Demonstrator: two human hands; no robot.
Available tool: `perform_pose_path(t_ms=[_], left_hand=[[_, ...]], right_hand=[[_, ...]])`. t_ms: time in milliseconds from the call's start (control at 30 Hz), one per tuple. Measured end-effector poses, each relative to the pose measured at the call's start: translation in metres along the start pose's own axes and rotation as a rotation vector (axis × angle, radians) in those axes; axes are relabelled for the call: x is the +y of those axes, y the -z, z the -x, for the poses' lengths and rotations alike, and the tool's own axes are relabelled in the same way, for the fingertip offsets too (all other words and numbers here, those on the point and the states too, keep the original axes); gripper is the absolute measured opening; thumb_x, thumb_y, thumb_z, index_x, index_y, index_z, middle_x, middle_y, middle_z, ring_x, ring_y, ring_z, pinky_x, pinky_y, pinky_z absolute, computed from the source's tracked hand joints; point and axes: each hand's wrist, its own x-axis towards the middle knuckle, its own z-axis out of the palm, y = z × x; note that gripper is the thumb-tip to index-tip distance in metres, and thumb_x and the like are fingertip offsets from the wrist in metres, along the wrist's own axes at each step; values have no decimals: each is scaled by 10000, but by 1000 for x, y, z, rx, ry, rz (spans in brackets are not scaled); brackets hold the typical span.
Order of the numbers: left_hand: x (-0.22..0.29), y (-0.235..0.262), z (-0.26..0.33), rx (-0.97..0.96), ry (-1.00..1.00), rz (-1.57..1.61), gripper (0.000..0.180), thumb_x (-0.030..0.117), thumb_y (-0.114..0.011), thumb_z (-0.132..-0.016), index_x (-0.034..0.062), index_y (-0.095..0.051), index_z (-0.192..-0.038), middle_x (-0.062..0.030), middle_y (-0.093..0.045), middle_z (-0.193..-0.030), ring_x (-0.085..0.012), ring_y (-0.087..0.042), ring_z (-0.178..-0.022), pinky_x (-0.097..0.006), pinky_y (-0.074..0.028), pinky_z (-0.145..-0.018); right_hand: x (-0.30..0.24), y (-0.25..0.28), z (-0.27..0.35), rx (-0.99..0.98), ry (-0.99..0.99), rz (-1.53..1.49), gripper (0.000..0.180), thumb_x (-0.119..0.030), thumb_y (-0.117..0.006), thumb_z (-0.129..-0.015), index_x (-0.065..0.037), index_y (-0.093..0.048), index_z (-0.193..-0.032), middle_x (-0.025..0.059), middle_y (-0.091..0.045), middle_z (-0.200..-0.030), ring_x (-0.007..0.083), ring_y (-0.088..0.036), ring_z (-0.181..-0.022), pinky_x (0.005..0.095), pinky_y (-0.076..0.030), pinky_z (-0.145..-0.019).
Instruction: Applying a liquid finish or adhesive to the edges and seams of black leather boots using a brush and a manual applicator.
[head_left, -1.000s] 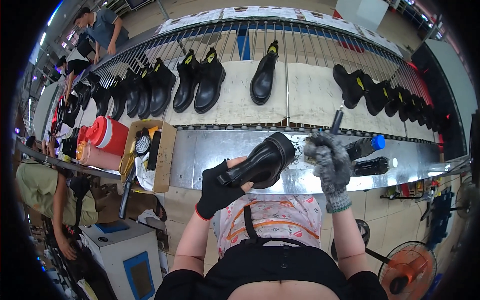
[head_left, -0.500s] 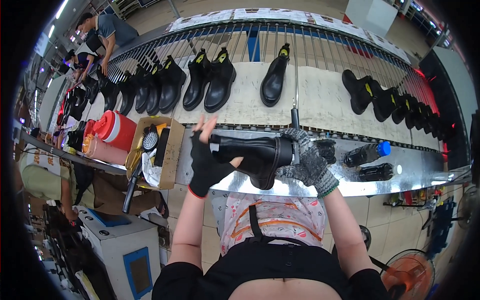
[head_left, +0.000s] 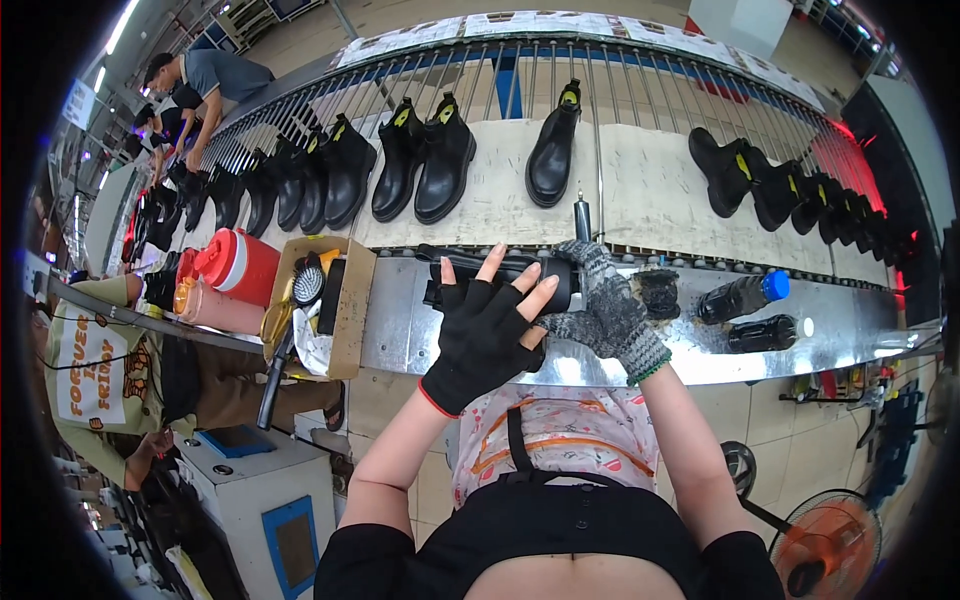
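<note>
A black ankle boot (head_left: 520, 263) lies on its side above the metal ledge. My left hand (head_left: 485, 335), in a black fingerless glove with a red cuff, is laid across it with fingers spread, hiding much of the boot. My right hand (head_left: 608, 318), in a grey knitted glove, grips the boot at its sole end. Just beyond that glove a slim tool with a black handle (head_left: 582, 220) points away; whether the right hand touches it I cannot tell. Beside the right hand sits a dark, rough pad (head_left: 658, 294).
Black boots (head_left: 443, 170) stand in rows on the pale conveyor (head_left: 650, 180). Left of me are a cardboard box (head_left: 352, 310) with a brush (head_left: 308, 285) and a red jug (head_left: 238, 265). Dark bottles (head_left: 735, 300) stand right. A fan (head_left: 825, 545) is low right; people work at left.
My left hand has come off the boot's side and swung right, now flat over it with fingers spread. The boot is turned differently. My right hand keeps its grip.
</note>
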Motion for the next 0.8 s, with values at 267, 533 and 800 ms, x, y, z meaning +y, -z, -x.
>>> perform_pose_path(t_ms=[267,533,800], left_hand=[[1,-3,7,61,-12,-90,542,158,-684,-702,215,-552,-1225,-24,-588,-1120,-301,-469,-1211,-647,-116,-1046],[49,-13,27,-8,-186,-23,365,275,-610,-758,287,-617,-1123,-42,-583,-1151,-289,-468,-1201,-642,-142,-1041],[-36,52,-2,111,100,50,682,355,-793,-570,123,-580,-1174,-99,-600,-994,-304,-572,-918,-500,-375,-912]], right_hand=[[-2,-3,-2,-17,1,-62,777,-363,-802,-637,-20,-451,-1239,179,-495,-1147,312,-538,-1050,372,-474,-870],[6,-3,-2,-55,9,-33,727,-266,-777,-645,-12,-448,-1241,193,-497,-1153,348,-502,-1104,393,-409,-956],[-11,10,4,-70,38,-40,777,-385,-801,-647,-17,-470,-1247,183,-512,-1191,328,-515,-1107,392,-419,-957]])
